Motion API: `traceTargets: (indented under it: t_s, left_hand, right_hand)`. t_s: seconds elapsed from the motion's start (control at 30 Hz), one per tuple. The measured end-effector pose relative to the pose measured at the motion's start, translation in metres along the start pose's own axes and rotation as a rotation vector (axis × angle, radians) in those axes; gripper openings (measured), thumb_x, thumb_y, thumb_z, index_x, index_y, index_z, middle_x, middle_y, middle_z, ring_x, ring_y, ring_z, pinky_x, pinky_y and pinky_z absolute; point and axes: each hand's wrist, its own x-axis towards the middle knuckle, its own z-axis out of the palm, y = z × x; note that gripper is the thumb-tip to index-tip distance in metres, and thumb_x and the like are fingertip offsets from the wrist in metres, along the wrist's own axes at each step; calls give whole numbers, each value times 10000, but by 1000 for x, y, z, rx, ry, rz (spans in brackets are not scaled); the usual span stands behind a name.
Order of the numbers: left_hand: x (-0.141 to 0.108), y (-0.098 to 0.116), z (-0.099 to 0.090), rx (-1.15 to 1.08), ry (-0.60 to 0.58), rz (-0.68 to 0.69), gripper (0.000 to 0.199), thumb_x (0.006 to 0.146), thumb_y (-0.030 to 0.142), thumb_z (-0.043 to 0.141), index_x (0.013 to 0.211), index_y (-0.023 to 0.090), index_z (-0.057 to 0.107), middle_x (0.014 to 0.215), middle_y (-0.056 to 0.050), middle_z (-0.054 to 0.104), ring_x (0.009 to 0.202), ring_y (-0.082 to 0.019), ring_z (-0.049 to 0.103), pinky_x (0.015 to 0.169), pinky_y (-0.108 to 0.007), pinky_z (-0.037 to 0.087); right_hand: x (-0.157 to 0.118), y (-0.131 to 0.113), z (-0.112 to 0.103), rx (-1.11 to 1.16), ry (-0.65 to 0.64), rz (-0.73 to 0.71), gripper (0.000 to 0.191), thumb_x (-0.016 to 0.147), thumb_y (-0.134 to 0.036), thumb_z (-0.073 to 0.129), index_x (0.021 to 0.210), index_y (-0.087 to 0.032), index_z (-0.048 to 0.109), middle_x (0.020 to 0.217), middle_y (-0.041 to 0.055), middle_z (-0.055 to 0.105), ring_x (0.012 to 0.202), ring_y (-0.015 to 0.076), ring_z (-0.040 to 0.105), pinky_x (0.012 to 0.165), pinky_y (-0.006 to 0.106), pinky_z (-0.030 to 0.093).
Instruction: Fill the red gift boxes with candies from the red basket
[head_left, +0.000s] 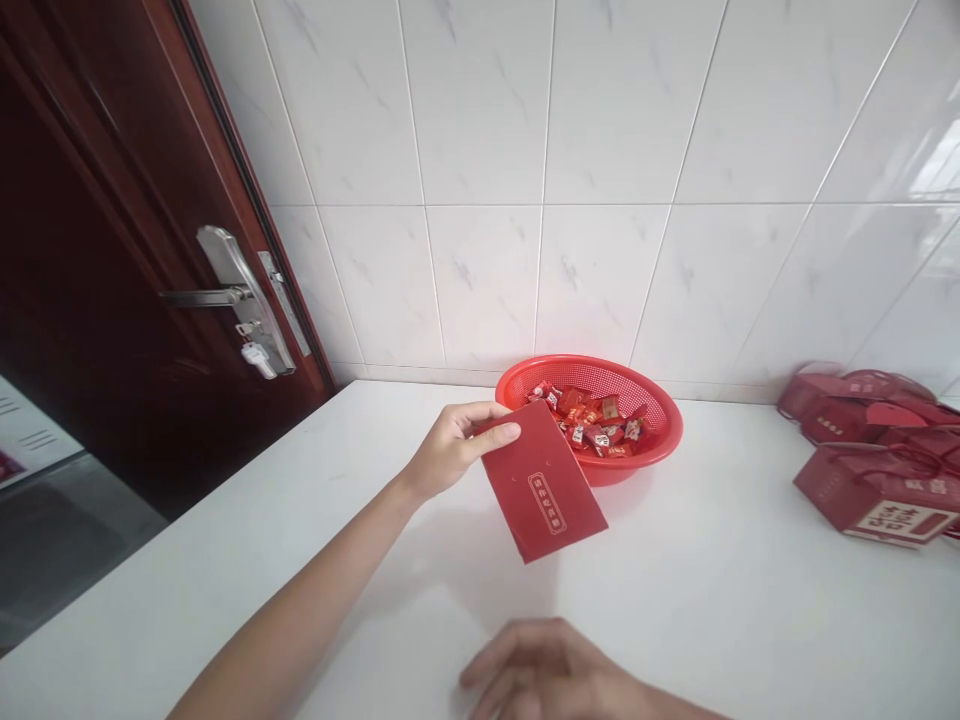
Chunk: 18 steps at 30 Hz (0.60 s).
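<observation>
My left hand [450, 450] pinches a red cardboard candy box [540, 490] by its upper left corner, thumb on top. The box looks folded flat and bears gold lettering in a small frame. It is tilted, in front of a red plastic basket [667, 425], and covers part of its near left rim. Several wrapped candies [600, 420] in red and orange lie inside the basket. Low in the view, my right hand [544, 675] is over the white table, blurred, its fingers loosely bent and apart. Nothing shows in it.
At the right, several red boxes [874, 490] with handles stand made up in a cluster on the white table [720, 620]. A tiled wall [480, 280] runs behind. On the left is a dark red door [142, 190] with a metal handle [206, 298] and keys [257, 358].
</observation>
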Motion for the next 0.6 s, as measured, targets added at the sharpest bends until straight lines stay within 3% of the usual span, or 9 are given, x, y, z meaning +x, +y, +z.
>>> traceTargets:
  t_s: [0.07,0.13,0.27,0.4,0.6]
  left_hand:
    - [1,-2,-3,-70,-7,-3,202,798,374,761,806,172,753,783,-25,743,695,-176,667,644,-266,516]
    - [1,-7,-7,-152,-20,-20,174,766,352,756,788,180,747,754,-14,734,660,-165,654,620,-260,502]
    - [0,-23,-14,-261,-36,-93,152,708,321,716,757,178,732,726,-17,719,621,-171,642,580,-267,481]
    - [1,-35,-17,-301,4,-76,123,654,295,674,654,174,695,715,-21,683,613,-167,608,562,-271,460]
    - [3,-38,-17,-222,-47,-4,124,647,237,639,637,174,745,924,-74,727,889,-259,641,796,-365,502]
  right_hand:
    - [3,-9,-10,365,133,54,598,728,-344,822,1283,-211,644,1262,141,685,1033,268,717,882,388,533]
    - [4,-18,-19,497,212,0,646,696,-352,839,1292,-206,636,1311,156,666,1054,282,705,899,405,523]
    - [1,-28,-29,475,257,-68,636,742,-529,802,1257,-187,652,1307,163,668,1155,295,647,977,422,483]
    - [1,-26,-35,409,289,-62,603,750,-506,805,1248,-194,670,1252,141,698,1080,264,666,939,397,498]
    - [6,-37,-47,231,372,-92,566,781,-529,767,1197,-151,699,1144,143,734,992,260,683,906,384,495]
